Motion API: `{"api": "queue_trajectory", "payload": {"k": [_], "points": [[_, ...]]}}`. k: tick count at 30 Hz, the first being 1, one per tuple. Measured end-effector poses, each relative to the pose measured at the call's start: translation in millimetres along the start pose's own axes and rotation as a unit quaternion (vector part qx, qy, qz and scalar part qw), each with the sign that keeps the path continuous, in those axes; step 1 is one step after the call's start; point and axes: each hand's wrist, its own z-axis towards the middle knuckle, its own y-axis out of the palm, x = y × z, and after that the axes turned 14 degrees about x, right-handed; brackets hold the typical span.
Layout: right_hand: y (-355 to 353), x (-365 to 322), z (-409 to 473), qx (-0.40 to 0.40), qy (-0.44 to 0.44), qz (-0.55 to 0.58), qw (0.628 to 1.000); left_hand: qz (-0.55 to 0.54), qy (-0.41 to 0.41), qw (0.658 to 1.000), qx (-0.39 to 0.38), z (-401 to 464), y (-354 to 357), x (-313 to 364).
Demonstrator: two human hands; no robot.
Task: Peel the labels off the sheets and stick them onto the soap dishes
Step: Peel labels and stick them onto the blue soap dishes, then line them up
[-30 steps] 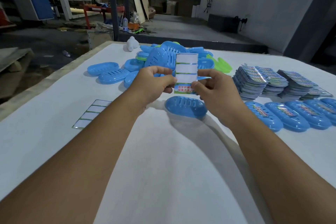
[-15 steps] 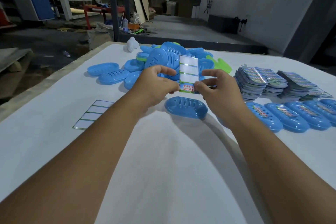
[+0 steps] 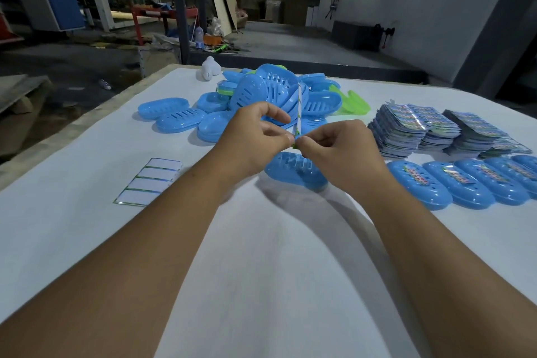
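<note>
One white table fills most of the view. Far centre on it: a heap of blue soap dishes, with a few green dishes at its right edge. Right side: stacks of printed label sheets, and just nearer than them a row of blue dishes with labels on them, side by side, running off the right edge. A single blue soap dish lies slotted side up at centre, directly below the hands and partly hidden by them. Left, near: a used backing sheet lying flat on the table, well apart from the rest. A small white object stands at the far edge, left of the heap. Left hand and right hand meet above the single dish, fingers curled; both pinch the bottom end of a label sheet that stands upright, seen nearly edge-on, so whether a label is lifted from it can't be told. Fingertips of the two hands are touching or just beside each other at the sheet's lower corner.
</note>
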Motion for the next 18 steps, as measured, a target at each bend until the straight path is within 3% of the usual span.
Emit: {"api": "queue_trajectory", "payload": {"k": [18], "points": [[-0.4,-7.9,-3.4,0.008,-0.002,-0.034,0.999,0.073,0.05,0.995,0.045,-3.9,12.8,0.0]]}}
